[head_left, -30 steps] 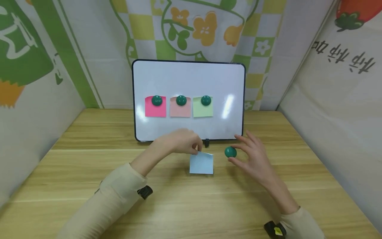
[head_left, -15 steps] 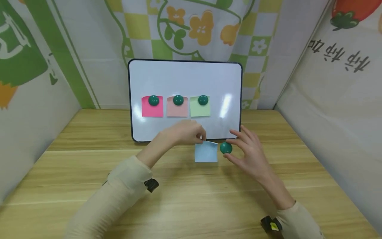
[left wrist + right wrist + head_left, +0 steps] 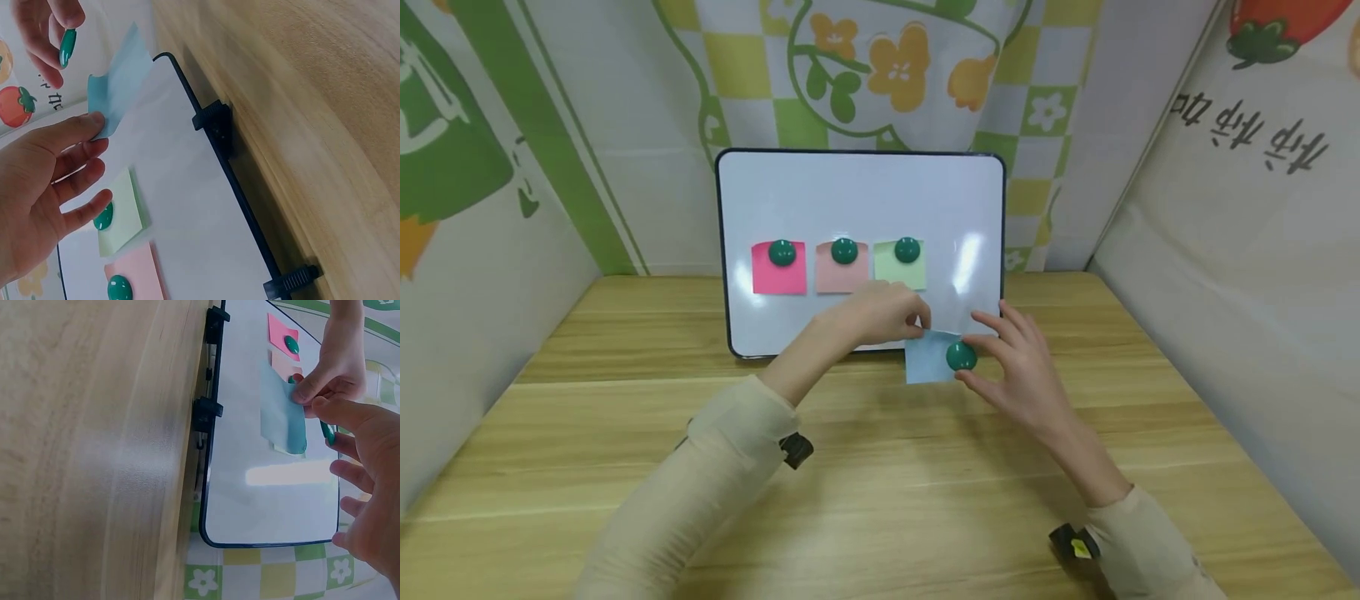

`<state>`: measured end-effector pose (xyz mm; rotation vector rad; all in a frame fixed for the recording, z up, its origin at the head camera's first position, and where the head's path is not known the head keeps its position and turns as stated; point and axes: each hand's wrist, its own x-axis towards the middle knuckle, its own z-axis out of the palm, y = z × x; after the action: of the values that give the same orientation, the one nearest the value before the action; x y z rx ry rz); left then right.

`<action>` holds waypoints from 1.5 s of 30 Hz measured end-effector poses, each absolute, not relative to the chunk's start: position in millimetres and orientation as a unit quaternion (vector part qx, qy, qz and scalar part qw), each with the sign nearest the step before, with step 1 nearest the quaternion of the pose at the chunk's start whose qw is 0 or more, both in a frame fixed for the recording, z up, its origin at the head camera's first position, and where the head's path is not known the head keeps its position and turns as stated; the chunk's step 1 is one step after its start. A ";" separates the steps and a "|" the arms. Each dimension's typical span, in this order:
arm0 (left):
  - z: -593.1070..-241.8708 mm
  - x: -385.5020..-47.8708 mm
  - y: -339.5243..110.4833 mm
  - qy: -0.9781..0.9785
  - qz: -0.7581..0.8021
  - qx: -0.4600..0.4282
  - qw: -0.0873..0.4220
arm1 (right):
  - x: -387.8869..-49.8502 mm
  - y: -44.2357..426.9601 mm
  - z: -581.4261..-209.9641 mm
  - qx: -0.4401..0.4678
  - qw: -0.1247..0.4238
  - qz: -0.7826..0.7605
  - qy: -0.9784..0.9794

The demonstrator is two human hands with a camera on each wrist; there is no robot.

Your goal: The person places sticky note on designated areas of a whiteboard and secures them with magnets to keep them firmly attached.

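Note:
My left hand [image 3: 880, 315] pinches a light blue sticky note [image 3: 927, 360] by its top edge, in front of the lower right of a whiteboard [image 3: 857, 196]. In the left wrist view the blue note [image 3: 122, 81] hangs from thumb and finger, with one edge curled. My right hand [image 3: 1026, 379] holds a round green magnet [image 3: 961, 356] between thumb and index finger; its other fingers are spread. From the head the magnet overlaps the note's right side, while the left wrist view shows a gap between this magnet [image 3: 67, 48] and the note.
On the board, green magnets hold a hot pink note [image 3: 779, 279], a salmon note [image 3: 835, 279] and a pale green note [image 3: 887, 271] in a row. Black clips [image 3: 215, 122] support the board's lower edge on the wooden table [image 3: 880, 492]. Printed cloth walls surround the table.
Both hands have moved forward toward the board. The blue note has risen and shifted right, and the magnet has come nearer to it, now overlapping it in the head view.

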<state>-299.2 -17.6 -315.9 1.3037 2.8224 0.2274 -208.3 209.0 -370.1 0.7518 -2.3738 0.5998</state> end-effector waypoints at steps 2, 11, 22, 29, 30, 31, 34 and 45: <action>-314.5 -300.0 -16.8 0.907 0.067 0.416 0.009 | -210.4 208.3 -369.3 0.281 0.286 0.221 -0.889; -310.3 -304.7 -11.9 0.910 0.064 0.409 -0.004 | -219.4 208.1 -367.6 0.277 0.294 0.215 -0.889; -307.8 -313.0 -5.8 0.910 0.064 0.408 -0.031 | -234.1 207.3 -363.7 0.263 0.296 0.213 -0.893; -307.0 -317.7 -3.7 0.909 0.057 0.410 -0.038 | -244.6 206.3 -361.3 0.255 0.302 0.213 -0.894; -306.9 -318.1 -3.4 0.909 0.058 0.410 -0.039 | -246.1 206.0 -360.8 0.254 0.303 0.212 -0.894; -306.3 -318.3 -2.8 0.909 0.059 0.410 -0.040 | -247.1 205.9 -360.3 0.253 0.304 0.211 -0.894; -305.4 -318.3 -1.6 0.910 0.062 0.408 -0.041 | -250.0 205.8 -359.9 0.250 0.306 0.211 -0.894; -303.4 -325.0 1.5 0.913 0.061 0.396 -0.072 | -256.3 207.1 -358.2 0.243 0.315 0.218 -0.891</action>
<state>-325.0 1.5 -303.4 1.3048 3.0089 0.2016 -256.3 207.1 -358.2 0.6401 -2.3473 0.5735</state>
